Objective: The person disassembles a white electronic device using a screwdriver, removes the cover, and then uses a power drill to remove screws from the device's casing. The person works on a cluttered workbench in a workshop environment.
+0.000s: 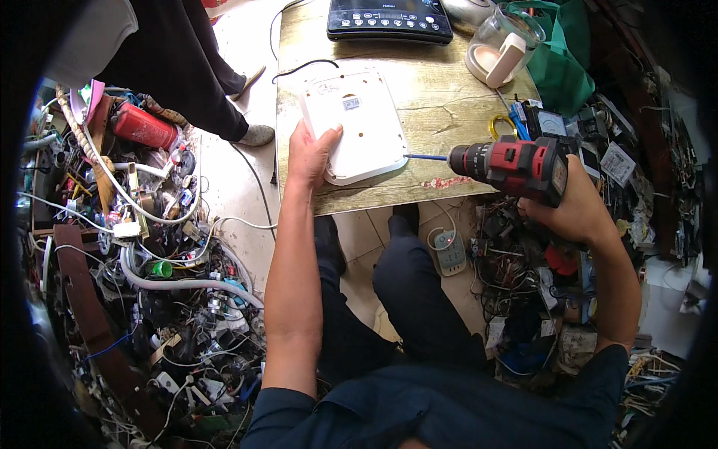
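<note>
A flat white square appliance [378,138], with a black cord and several screw holes in its upturned face, lies on the wood-patterned table. My left hand [313,153] grips its left edge, thumb on top and fingers at the side. In my right hand [562,213] is a red and black cordless drill [512,163], held level and pointing left. Its long, thin screwdriver bit [428,157] reaches the appliance's right edge near the near corner; whether the tip sits in a screw cannot be made out.
A black induction cooker [389,22] stands at the table's far edge. To its right are a glass kettle [505,56] and a green bag [565,60]. Another person's legs [187,67] are at the left. Scrap parts and cables heap up on both sides; a power strip [450,254] lies below.
</note>
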`<action>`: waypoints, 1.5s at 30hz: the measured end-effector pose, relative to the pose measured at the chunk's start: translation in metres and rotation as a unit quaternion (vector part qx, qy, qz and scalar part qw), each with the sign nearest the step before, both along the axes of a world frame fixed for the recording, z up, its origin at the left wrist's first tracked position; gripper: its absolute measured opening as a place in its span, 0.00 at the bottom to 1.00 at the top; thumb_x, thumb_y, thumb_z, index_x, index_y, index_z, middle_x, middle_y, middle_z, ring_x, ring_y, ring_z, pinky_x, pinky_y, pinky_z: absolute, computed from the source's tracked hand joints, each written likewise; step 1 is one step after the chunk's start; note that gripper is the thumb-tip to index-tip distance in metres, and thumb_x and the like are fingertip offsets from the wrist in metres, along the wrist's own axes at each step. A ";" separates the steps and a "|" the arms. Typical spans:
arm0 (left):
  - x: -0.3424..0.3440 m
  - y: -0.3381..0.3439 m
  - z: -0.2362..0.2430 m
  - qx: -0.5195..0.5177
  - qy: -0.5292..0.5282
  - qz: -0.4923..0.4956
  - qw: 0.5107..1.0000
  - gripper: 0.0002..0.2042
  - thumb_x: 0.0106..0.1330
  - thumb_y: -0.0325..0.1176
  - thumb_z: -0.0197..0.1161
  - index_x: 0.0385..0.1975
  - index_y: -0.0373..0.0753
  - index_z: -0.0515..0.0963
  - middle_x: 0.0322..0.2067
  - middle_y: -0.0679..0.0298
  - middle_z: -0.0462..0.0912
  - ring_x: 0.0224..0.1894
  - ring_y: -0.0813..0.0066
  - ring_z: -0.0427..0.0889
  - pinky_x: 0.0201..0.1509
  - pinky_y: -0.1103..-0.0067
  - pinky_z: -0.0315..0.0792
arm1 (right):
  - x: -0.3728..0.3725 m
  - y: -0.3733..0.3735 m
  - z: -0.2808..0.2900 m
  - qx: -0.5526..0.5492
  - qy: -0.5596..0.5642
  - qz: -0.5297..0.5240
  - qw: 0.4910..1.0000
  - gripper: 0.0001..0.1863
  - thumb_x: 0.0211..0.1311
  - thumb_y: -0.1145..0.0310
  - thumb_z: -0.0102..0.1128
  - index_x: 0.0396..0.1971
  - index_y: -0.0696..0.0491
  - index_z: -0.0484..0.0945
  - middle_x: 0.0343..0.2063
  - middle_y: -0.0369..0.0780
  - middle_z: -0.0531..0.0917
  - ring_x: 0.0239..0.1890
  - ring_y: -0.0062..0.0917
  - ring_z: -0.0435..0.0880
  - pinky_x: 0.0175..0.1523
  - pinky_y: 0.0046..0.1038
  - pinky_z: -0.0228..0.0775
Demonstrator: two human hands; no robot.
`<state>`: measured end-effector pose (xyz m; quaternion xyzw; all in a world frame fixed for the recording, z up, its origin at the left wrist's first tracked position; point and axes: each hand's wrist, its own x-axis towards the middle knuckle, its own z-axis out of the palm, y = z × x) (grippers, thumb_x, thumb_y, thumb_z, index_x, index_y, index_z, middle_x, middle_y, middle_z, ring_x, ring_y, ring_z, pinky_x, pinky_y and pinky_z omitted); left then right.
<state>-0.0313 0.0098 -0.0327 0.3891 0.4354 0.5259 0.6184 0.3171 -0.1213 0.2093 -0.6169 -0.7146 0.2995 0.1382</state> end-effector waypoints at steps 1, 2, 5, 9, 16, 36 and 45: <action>0.000 -0.001 0.001 -0.003 0.000 0.002 1.000 0.24 0.66 0.25 0.69 0.59 0.23 0.70 0.49 0.47 0.85 0.46 0.62 0.89 0.50 0.71 0.86 | -0.001 0.000 0.000 -0.003 -0.007 -0.003 1.000 0.12 0.49 0.75 0.70 0.36 0.58 0.85 0.27 0.45 0.86 0.29 0.33 0.85 0.43 0.34 0.80; 0.001 -0.002 0.002 -0.006 0.000 0.003 1.000 0.24 0.66 0.25 0.69 0.59 0.23 0.71 0.49 0.47 0.85 0.46 0.62 0.89 0.50 0.71 0.86 | -0.002 0.001 0.001 -0.007 -0.015 -0.006 1.000 0.12 0.49 0.75 0.70 0.36 0.58 0.84 0.27 0.45 0.86 0.29 0.33 0.85 0.43 0.34 0.79; 0.001 -0.003 0.005 -0.005 0.009 0.005 1.000 0.25 0.65 0.26 0.70 0.60 0.24 0.70 0.49 0.46 0.85 0.46 0.62 0.89 0.50 0.71 0.86 | -0.001 0.002 -0.001 -0.020 -0.011 -0.016 1.000 0.11 0.48 0.75 0.70 0.35 0.58 0.84 0.26 0.45 0.86 0.29 0.34 0.85 0.42 0.34 0.79; -0.001 -0.001 -0.001 0.004 -0.002 0.002 1.000 0.26 0.66 0.25 0.70 0.61 0.24 0.70 0.51 0.46 0.84 0.47 0.61 0.89 0.50 0.71 0.87 | -0.001 0.004 -0.004 -0.012 0.004 0.007 1.000 0.11 0.48 0.75 0.70 0.34 0.59 0.83 0.26 0.46 0.86 0.28 0.35 0.85 0.42 0.34 0.79; 0.001 -0.003 0.005 -0.010 -0.004 0.009 1.000 0.25 0.66 0.24 0.69 0.60 0.24 0.69 0.50 0.45 0.84 0.47 0.61 0.89 0.49 0.71 0.87 | -0.003 0.003 0.000 -0.001 -0.020 -0.002 1.000 0.12 0.47 0.74 0.71 0.35 0.58 0.84 0.27 0.47 0.86 0.29 0.38 0.86 0.44 0.35 0.80; 0.001 -0.004 0.005 -0.006 -0.001 0.012 1.000 0.23 0.68 0.22 0.66 0.61 0.24 0.70 0.50 0.46 0.84 0.45 0.62 0.90 0.49 0.71 0.88 | -0.022 0.015 0.011 0.000 -0.165 0.072 0.984 0.13 0.49 0.65 0.74 0.33 0.56 0.87 0.26 0.50 0.86 0.34 0.50 0.87 0.43 0.41 0.80; 0.003 -0.007 0.007 0.005 0.000 0.016 1.000 0.25 0.67 0.23 0.67 0.62 0.25 0.69 0.51 0.47 0.84 0.46 0.61 0.89 0.50 0.70 0.87 | -0.022 0.015 0.010 -0.074 -0.128 -0.005 0.989 0.14 0.48 0.69 0.72 0.37 0.57 0.86 0.30 0.51 0.88 0.36 0.48 0.88 0.46 0.42 0.81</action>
